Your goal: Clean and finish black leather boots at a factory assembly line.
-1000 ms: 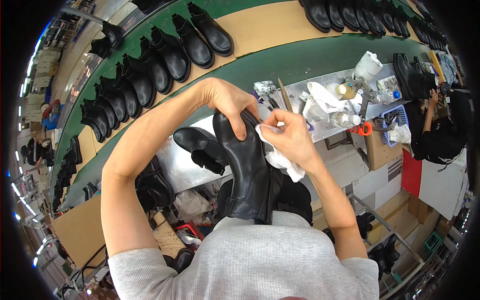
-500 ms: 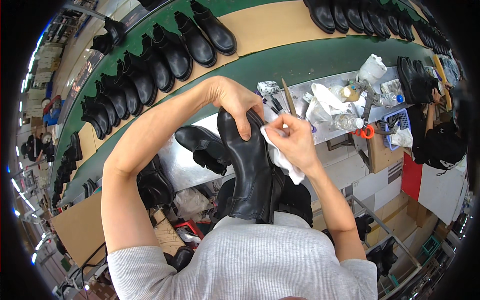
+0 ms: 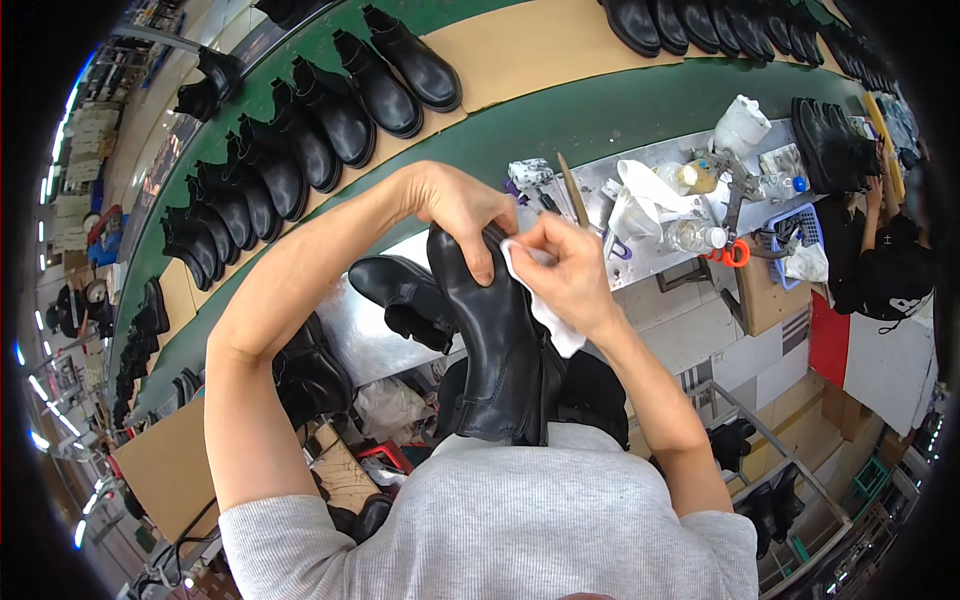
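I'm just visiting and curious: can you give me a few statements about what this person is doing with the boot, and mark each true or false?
1. The left hand grips the toe end of a black boot. True.
2. The right hand presses a white cloth against the boot. True.
3. The boot being held is brown. False: it is black.
4. A second black boot lies on the metal table beside the held one. True.
5. The green belt beyond the table carries no footwear. False: rows of black boots sit along it.
6. The right hand holds orange scissors. False: the orange-handled scissors lie on the table.
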Demonstrator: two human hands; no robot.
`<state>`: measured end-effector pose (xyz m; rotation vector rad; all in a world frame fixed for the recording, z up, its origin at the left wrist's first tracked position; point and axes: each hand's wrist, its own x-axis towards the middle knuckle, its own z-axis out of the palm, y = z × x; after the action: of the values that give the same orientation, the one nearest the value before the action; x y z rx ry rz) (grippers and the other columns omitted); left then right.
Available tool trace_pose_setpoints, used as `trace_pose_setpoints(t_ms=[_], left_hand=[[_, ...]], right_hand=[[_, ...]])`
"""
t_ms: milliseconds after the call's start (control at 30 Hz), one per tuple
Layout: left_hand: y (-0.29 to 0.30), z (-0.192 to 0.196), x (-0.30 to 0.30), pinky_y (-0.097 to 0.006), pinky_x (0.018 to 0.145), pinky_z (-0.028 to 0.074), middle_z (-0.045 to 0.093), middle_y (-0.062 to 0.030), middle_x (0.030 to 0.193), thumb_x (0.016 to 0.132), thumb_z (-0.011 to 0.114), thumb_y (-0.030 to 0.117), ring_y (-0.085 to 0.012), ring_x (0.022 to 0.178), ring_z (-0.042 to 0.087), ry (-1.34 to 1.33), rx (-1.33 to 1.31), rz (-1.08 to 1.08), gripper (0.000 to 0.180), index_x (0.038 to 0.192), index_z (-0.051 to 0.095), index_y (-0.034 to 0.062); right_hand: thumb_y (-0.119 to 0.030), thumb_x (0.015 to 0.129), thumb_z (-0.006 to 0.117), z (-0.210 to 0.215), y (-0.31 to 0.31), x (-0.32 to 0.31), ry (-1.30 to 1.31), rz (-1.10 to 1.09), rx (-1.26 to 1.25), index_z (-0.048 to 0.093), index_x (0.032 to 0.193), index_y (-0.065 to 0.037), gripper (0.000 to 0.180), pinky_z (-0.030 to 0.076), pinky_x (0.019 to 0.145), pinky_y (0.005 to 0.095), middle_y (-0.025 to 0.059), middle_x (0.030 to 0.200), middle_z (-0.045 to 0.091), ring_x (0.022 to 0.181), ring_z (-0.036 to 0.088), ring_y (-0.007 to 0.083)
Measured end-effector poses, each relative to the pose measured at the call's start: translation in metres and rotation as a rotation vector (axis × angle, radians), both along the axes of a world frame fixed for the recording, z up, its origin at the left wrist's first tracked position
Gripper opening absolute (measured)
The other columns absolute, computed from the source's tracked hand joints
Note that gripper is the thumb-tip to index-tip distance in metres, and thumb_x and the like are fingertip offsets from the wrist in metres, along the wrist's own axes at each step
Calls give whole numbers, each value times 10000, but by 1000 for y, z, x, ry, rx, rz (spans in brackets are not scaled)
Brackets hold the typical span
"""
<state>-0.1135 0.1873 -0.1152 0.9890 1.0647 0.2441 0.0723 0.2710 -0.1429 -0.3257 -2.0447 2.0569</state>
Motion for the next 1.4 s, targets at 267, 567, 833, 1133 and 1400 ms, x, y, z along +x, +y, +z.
trace_pose_setpoints(t_ms=[267,567,833,1133,1400], left_hand=[[9,9,1,-286,645,475,664,-60,808,663,761,134,-109,737,573,112,-85,-77,389,961,628,-79],[-5,-11,-8,-266,675,525,675,-96,869,657,760,115,-139,751,630,-108,-69,64,387,976,641,-69],[-33,-21,9,-297,722,508,683,-96,869,600,850,260,-188,770,636,491,148,482,505,974,660,-22],[-62,-21,59,-243,817,424,546,-18,957,705,816,169,-99,893,514,131,203,1155,612,1186,460,37],[-65,-24,61,-238,824,419,532,-14,973,711,811,152,-93,903,506,106,239,1182,578,1156,459,40]], right_hand=[[-24,778,662,14,7,-12,-17,26,17,551,719,21,133,392,544,199,1,665,575,639,488,21],[-38,849,606,-10,25,41,-310,77,-401,621,1008,12,166,481,661,201,10,896,639,704,580,49],[-96,901,542,-18,16,53,-430,249,-584,404,1351,18,485,442,876,213,65,1245,543,1050,545,82],[-20,888,533,-6,14,56,-334,243,-389,378,1376,-2,513,460,626,161,74,1234,545,753,553,14],[16,871,537,-5,14,58,-332,219,-305,421,1345,4,488,485,663,180,100,1229,545,795,584,49]])
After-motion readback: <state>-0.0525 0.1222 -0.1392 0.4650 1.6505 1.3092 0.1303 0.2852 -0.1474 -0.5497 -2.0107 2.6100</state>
